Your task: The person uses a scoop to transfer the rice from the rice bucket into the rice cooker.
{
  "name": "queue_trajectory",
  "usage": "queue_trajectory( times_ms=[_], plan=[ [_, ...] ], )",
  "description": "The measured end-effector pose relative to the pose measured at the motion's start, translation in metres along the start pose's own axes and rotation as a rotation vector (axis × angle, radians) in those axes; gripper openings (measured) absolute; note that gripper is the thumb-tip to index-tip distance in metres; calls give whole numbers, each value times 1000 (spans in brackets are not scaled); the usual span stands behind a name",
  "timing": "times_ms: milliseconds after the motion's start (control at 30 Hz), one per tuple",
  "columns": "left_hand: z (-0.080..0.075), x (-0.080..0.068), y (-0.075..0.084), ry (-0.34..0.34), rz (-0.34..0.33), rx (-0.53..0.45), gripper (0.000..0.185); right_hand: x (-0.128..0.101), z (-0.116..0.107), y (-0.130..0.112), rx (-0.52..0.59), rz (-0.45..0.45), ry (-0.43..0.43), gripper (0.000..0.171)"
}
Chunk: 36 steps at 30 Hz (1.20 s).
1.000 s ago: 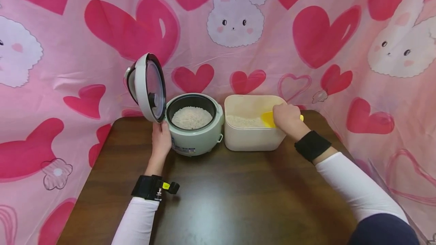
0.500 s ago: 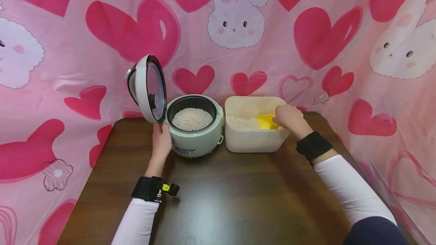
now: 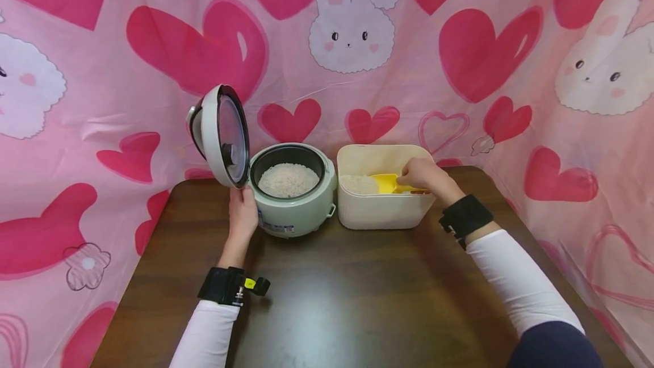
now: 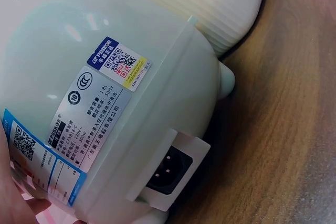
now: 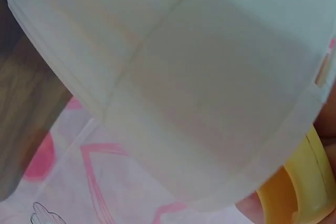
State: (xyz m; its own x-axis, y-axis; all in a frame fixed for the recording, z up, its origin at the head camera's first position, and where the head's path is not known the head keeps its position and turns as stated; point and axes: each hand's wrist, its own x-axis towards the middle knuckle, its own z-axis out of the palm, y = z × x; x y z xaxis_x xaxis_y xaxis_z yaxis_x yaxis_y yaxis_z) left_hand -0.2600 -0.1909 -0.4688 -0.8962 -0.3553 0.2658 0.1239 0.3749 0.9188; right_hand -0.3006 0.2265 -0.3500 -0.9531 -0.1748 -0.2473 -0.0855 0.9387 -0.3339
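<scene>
Nearest you, the dark wooden table (image 3: 337,300) carries both forearms; your left hand (image 3: 242,216) rests against the near-left side of the pale green rice cooker (image 3: 293,209), fingers laid along its wall – how tightly they curl cannot be told. Your right hand (image 3: 423,177) reaches over the rim of the cream rice bin (image 3: 380,214), just right of the cooker, and pinches the handle of the yellow scoop (image 3: 386,183), whose bowl sits at the rice inside. Farther back, the cooker's lid (image 3: 221,134) stands upright over its rice-filled pot – behind it hangs the pink heart-and-bunny cloth (image 3: 352,33).
</scene>
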Motion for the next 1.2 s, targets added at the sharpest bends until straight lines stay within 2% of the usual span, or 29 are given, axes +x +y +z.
queue_trajectory(
  times_ms=[167, 400, 833, 1067, 1200],
  plan=[
    [-1, 1, -1, 3, -9, 1, 57, 6, 5, 4, 28, -31, -16, 33],
    [1, 3, -2, 5, -1, 5, 57, 12, 10, 4, 170, -35, -43, 36],
    [5, 4, -6, 13, 10, 0, 57, 23, 18, 11, 259, -38, -90, 40],
    [5, 4, -7, 26, 23, -5, 55, 21, 5, 16, 287, -17, -129, 46],
    [5, 4, -7, 22, 22, 3, 55, 19, -2, 18, 340, 7, -159, 51]
  ],
)
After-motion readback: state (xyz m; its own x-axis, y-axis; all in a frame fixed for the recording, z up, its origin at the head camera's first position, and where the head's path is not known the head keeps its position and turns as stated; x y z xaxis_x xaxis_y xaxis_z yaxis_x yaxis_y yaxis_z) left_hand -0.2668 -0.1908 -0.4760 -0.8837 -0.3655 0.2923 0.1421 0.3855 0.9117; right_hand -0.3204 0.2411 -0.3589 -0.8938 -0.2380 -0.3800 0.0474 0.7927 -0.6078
